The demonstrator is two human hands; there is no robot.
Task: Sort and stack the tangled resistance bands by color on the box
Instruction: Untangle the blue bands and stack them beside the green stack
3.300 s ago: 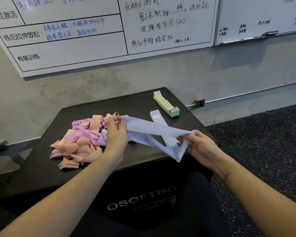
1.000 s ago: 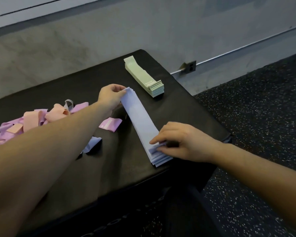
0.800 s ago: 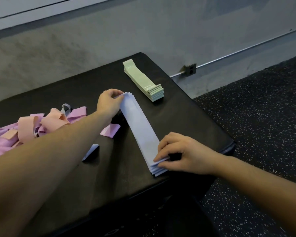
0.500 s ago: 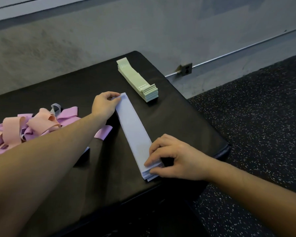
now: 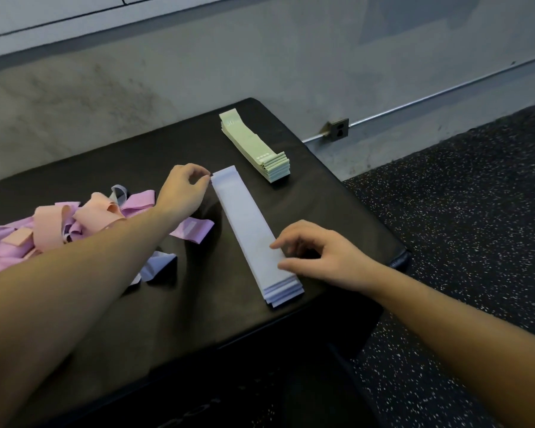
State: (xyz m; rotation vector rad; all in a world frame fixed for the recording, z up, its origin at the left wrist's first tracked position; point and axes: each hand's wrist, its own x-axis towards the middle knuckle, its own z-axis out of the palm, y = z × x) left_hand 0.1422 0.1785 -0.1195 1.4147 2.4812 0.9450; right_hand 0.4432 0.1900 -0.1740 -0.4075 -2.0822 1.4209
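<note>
Honestly the risk sits mostly on my left side: the tangled pile (image 5: 53, 233) of pink and purple bands lies right under my left forearm, and a loose purple band (image 5: 193, 230) plus a blue-grey one (image 5: 155, 267) lie just beside it, so if I drag that arm back carelessly I'd likely sweep them along or knot them worse. My left hand (image 5: 183, 193) is at the far end of the blue stack (image 5: 250, 233), fingers loosely curled, tips just at the stack's corner; can't tell if they touch it, they grip nothing. A nudge there could skew the top band off the pile. The blue stack runs diagonally across the box (image 5: 337, 205), its near end close to the front edge, layers a bit fanned, so a bump could slide them off. My right hand (image 5: 318, 257) hovers over the stack's near part, fingers relaxed and spread, holding nothing, fingertips on or just above the top band. Green stack (image 5: 257, 149) lies further back to the right, well apart from both hands, tidy.
</note>
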